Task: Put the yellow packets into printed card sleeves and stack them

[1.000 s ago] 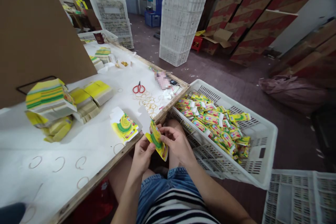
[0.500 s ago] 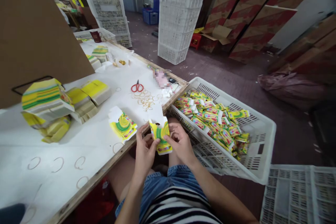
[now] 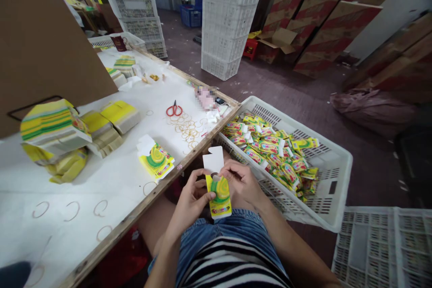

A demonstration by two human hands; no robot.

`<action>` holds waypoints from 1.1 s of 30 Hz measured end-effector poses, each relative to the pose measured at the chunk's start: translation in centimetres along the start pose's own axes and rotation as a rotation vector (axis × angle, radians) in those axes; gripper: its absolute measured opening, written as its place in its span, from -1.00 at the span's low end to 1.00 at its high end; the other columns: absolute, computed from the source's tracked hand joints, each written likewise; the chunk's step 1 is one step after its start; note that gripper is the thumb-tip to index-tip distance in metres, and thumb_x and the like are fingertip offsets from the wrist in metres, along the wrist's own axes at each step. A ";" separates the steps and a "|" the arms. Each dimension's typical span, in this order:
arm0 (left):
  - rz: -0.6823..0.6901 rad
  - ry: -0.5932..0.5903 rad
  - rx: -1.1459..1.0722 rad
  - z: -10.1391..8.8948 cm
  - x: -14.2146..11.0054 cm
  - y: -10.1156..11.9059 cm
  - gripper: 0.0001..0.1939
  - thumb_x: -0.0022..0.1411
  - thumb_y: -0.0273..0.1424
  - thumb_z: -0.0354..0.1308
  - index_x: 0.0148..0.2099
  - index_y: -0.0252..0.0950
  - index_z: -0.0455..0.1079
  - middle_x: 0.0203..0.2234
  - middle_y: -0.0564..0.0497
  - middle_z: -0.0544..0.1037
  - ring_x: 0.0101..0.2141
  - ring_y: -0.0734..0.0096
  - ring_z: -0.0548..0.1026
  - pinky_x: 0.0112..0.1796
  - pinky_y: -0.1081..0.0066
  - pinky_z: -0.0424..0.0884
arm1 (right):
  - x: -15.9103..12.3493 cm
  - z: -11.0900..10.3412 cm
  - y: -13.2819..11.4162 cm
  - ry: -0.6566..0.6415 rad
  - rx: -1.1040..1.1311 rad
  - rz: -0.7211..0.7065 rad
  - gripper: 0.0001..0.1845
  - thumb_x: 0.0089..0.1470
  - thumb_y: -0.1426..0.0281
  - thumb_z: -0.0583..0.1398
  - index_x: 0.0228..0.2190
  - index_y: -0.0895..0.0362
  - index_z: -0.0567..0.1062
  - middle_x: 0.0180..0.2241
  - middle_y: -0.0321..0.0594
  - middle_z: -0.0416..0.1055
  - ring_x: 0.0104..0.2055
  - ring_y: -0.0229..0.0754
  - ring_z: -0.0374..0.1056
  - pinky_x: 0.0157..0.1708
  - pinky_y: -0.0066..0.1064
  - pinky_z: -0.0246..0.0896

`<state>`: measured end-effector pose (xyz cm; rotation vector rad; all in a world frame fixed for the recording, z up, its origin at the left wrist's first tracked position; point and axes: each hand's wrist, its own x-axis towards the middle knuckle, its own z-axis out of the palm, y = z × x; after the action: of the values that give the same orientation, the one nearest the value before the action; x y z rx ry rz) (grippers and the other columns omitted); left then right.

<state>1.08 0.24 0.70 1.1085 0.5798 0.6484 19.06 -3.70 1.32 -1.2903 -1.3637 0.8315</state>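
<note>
Over my lap I hold a small yellow and green carton (image 3: 219, 195) upright, its white top flap standing open. My left hand (image 3: 192, 198) grips its left side with the thumb on the printed front. My right hand (image 3: 241, 182) pinches the carton's upper right edge near the flap. A few flat cartons of the same print (image 3: 155, 159) lie on the white table (image 3: 111, 180) just left of my hands. To my right a white plastic crate (image 3: 324, 189) holds several folded cartons (image 3: 273, 150).
Stacks of flat cartons (image 3: 54, 130) sit at the table's left, beside a large brown cardboard sheet (image 3: 43, 40). Red scissors (image 3: 174, 110) and loose rubber bands (image 3: 189, 128) lie further back. Tall white crates (image 3: 229, 18) stand on the floor; another crate (image 3: 381, 247) is at lower right.
The carton went from a flat, tilted blank to an upright folded box with its white flap up. Both hands drew it closer to my lap.
</note>
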 end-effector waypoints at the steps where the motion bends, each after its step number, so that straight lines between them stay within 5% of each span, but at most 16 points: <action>1: -0.001 0.009 -0.015 0.1 0.0 -0.1 -0.34 0.13 -0.42 0.28 0.18 -0.13 0.04 -0.22 -0.04 0.58 -0.29 0.31 0.59 -0.31 0.42 0.48 | 0.0 0.1 0.1 0.035 0.029 0.008 -0.77 0.20 0.24 0.14 -0.35 0.11 0.51 -0.41 -0.20 0.44 -0.33 -0.16 0.37 -0.30 -0.36 0.26; 3: -0.002 0.009 -0.031 0.3 0.1 -0.2 -0.19 0.13 -0.42 0.28 0.29 -0.09 -0.11 -0.16 -0.08 0.58 -0.28 0.29 0.60 -0.30 0.40 0.49 | 0.0 0.3 0.2 0.090 0.110 0.037 -0.72 0.18 0.24 0.17 -0.10 0.06 0.46 -0.34 -0.22 0.47 -0.31 -0.16 0.40 -0.30 -0.36 0.29; 5: -0.005 -0.002 -0.005 0.3 0.2 -0.4 -0.28 0.13 -0.41 0.27 0.26 -0.15 0.02 -0.11 -0.12 0.56 -0.24 0.25 0.60 -0.29 0.39 0.50 | 0.0 0.2 0.3 0.104 0.124 0.019 -0.65 0.17 0.23 0.18 -0.01 0.02 0.44 -0.28 -0.20 0.50 -0.24 -0.14 0.42 -0.22 -0.32 0.32; 9: 0.023 0.080 0.096 0.3 0.4 -0.7 -0.52 0.14 -0.40 0.25 0.11 -0.22 0.29 -0.05 -0.14 0.54 -0.22 0.24 0.59 -0.25 0.39 0.51 | 0.1 -0.9 -0.3 0.091 -0.008 -0.070 -0.65 0.21 0.15 0.11 -0.31 0.06 0.63 -0.20 -0.09 0.46 -0.10 -0.05 0.37 -0.06 -0.20 0.25; 15: 0.047 0.211 0.170 0.6 0.6 -0.8 -0.49 0.13 -0.41 0.24 0.14 -0.20 0.29 -0.04 -0.11 0.55 -0.18 0.23 0.59 -0.16 0.30 0.51 | 0.0 -1.4 -1.2 -0.079 0.020 0.188 -0.65 0.10 0.26 0.21 -0.08 0.11 0.51 -0.51 -0.32 0.39 -0.50 -0.27 0.26 -0.48 -0.45 0.19; 18: 0.053 0.203 0.212 0.9 0.6 -0.5 -0.51 0.14 -0.41 0.22 0.13 -0.22 0.33 -0.04 -0.13 0.56 -0.16 0.22 0.58 -0.10 0.27 0.49 | 0.1 -0.9 -1.1 -0.125 0.025 0.232 -0.55 -0.01 0.37 0.27 -0.04 0.11 0.41 -0.50 -0.37 0.43 -0.55 -0.31 0.26 -0.54 -0.50 0.12; 24: 0.034 0.117 0.129 0.8 0.7 -0.4 -0.47 0.16 -0.37 0.23 0.18 -0.24 0.27 -0.09 -0.16 0.58 -0.11 0.19 0.56 -0.07 0.24 0.46 | 0.5 -0.1 -0.9 0.007 -0.269 0.254 -0.72 -0.04 0.42 0.27 -0.22 0.05 0.42 -0.63 -0.45 0.38 -0.62 -0.27 0.24 -0.58 -0.48 0.03; 29: 0.021 0.117 0.060 0.3 0.7 0.0 -0.46 0.11 -0.36 0.28 0.14 -0.23 0.28 -0.12 -0.15 0.59 -0.22 0.21 0.59 -0.21 0.30 0.52 | 0.3 -0.1 -0.6 -0.014 -0.262 0.172 -0.63 -0.04 0.37 0.30 -0.13 0.03 0.47 -0.63 -0.45 0.37 -0.62 -0.27 0.25 -0.56 -0.47 0.08; 33: 0.019 0.119 0.043 0.4 0.8 -0.1 -0.45 0.05 -0.39 0.32 0.11 -0.24 0.32 -0.17 -0.11 0.61 -0.29 0.25 0.60 -0.27 0.35 0.52 | 0.1 -0.1 -0.2 0.040 -0.183 0.097 -0.75 0.11 0.28 0.21 -0.17 0.05 0.57 -0.36 -0.22 0.53 -0.41 -0.19 0.38 -0.40 -0.40 0.25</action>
<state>1.95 0.55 0.70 1.1220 0.6882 0.7247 19.08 -3.64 1.56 -1.5171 -1.3791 0.7562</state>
